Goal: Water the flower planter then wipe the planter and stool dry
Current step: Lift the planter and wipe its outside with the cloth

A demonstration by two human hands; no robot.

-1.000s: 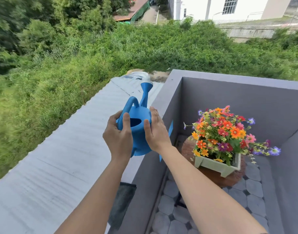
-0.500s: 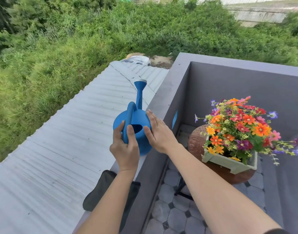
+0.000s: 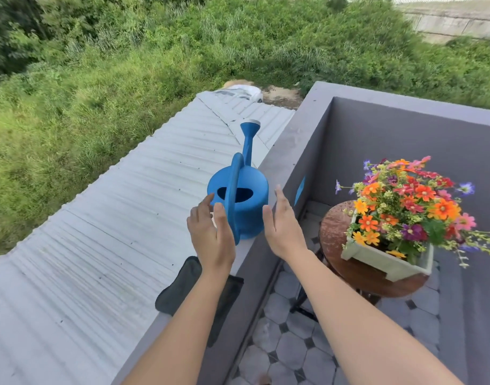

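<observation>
A blue watering can [image 3: 246, 201] stands upright on top of the grey balcony wall [image 3: 288, 151], spout pointing away. My left hand [image 3: 211, 237] and my right hand [image 3: 279, 226] hover on either side of it, fingers apart, holding nothing. A pale green planter [image 3: 385, 261] full of orange, red and purple flowers [image 3: 410, 201] sits on a round brown stool [image 3: 335, 232] at the right; the stool top shows water drops. A dark cloth [image 3: 182, 284] lies over the wall top below my left forearm, partly hidden by it.
A corrugated metal roof [image 3: 113, 232] slopes away left of the wall, with dense green vegetation [image 3: 127, 65] beyond. The balcony floor [image 3: 291, 354] has grey octagonal tiles. Grey walls enclose the stool at the back and right.
The watering can came down onto the wall top and both hands let go of it, drawing back with fingers spread. The view tilted further down.
</observation>
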